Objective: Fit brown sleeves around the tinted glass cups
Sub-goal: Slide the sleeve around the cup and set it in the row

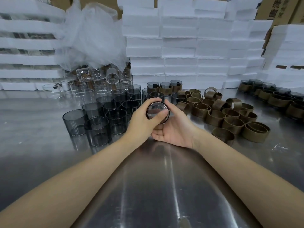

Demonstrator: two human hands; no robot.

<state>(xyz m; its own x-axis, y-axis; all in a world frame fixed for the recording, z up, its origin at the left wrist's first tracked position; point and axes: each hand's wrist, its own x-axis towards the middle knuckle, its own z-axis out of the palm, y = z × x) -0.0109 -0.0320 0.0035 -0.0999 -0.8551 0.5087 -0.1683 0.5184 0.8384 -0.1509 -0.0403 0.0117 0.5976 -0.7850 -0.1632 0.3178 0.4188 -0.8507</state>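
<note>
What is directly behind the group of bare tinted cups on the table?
Behind the tinted cups, clear glass cups stand, one lying on its side, with crumpled plastic film hanging over them. What lies further back under the film is covered and cannot be seen.

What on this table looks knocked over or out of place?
One clear glass lies on its side among the clear glasses at the back left. Several brown sleeves in the pile on the right are tipped on edge. The loose tinted cups stand upright.

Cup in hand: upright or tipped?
Tipped. The tinted glass cup lies sideways, a round end facing the camera, gripped between the left hand and right hand. Mouth or base: cannot tell.
</note>
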